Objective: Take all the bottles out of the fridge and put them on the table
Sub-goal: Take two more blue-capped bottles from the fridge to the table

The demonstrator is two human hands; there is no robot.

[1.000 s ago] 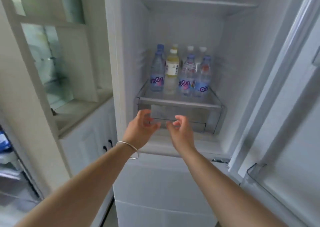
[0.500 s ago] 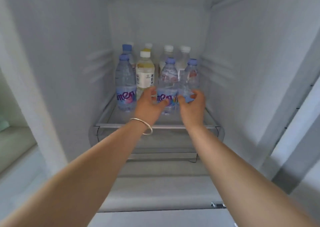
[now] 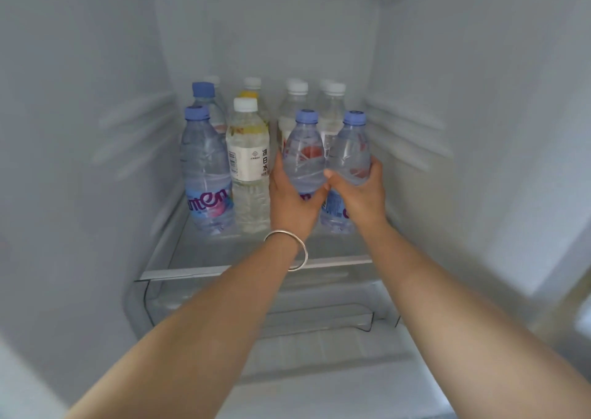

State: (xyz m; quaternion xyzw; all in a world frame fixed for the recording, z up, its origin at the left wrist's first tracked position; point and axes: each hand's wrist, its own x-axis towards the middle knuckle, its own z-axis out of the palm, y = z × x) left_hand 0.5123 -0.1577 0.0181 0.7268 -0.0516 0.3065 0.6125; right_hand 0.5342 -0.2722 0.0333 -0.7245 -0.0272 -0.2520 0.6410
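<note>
**Both hands on two front-row bottles inside the fridge**

Two blue-capped water bottles stand side by side in the front row toward the right edge of the glass shelf (image 3: 224, 260) inside the fridge (image 3: 479, 131). The left hand (image 3: 292, 201) is wrapped round the left bottle (image 3: 303, 159), fingers closed about its lower body. The right hand (image 3: 363, 196) is closed in the same way on the right bottle (image 3: 350, 150). The two bottles touch each other, and whether either has left the shelf cannot be told.

A silver bangle (image 3: 289, 249) hangs on the left wrist. At the front left corner stands a third blue-capped bottle (image 3: 206, 175), and just beside it a white-capped bottle with a white label (image 3: 248, 163). Behind them, more bottles fill the back row (image 3: 299, 99), partly hidden.
</note>
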